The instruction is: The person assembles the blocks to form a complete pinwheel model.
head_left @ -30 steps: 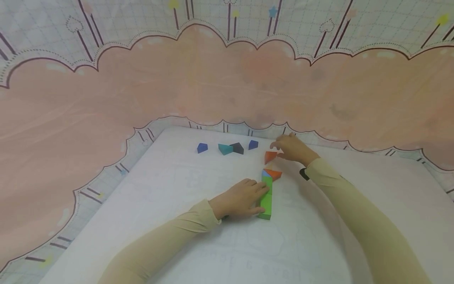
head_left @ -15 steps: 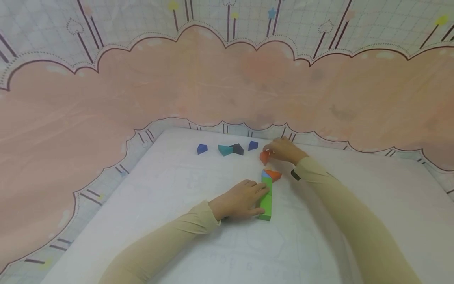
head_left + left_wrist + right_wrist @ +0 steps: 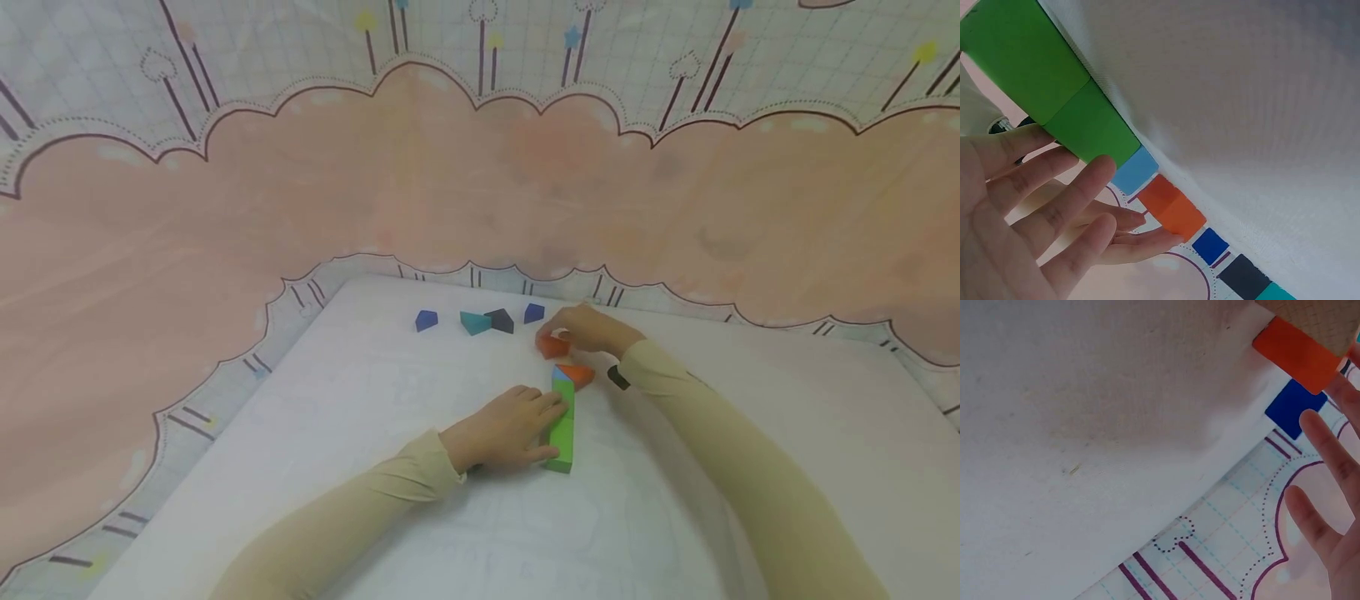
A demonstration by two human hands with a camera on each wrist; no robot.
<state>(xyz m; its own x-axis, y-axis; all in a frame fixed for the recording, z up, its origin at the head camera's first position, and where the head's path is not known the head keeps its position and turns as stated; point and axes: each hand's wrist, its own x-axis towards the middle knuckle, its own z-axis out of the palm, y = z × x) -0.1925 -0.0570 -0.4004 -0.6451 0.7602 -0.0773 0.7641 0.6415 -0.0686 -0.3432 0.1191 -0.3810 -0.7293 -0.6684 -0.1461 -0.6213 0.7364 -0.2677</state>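
In the head view my left hand [image 3: 510, 429] rests along the left side of two green blocks [image 3: 562, 454] laid end to end. Its fingers look extended in the left wrist view, close to the green blocks [image 3: 1079, 103]. A light blue triangular block [image 3: 560, 374] and an orange wedge [image 3: 577, 377] meet at the far end of this row. Just beyond, my right hand [image 3: 588, 329] pinches a second orange block [image 3: 553, 347] low over the table. The right wrist view has that orange block [image 3: 1297, 355] at the fingers, in front of a dark blue block [image 3: 1295, 409].
Toward the back of the white table [image 3: 360, 383] lie a blue block [image 3: 426, 320], a teal block [image 3: 475, 322], a dark grey block [image 3: 501, 321] and another blue block [image 3: 534, 312]. A patterned cloth [image 3: 450, 183] rises behind the table edge.
My right hand has moved left and closed its fingers on the far orange block, which has turned and shifted slightly left. The left hand has kept its place at the green blocks.
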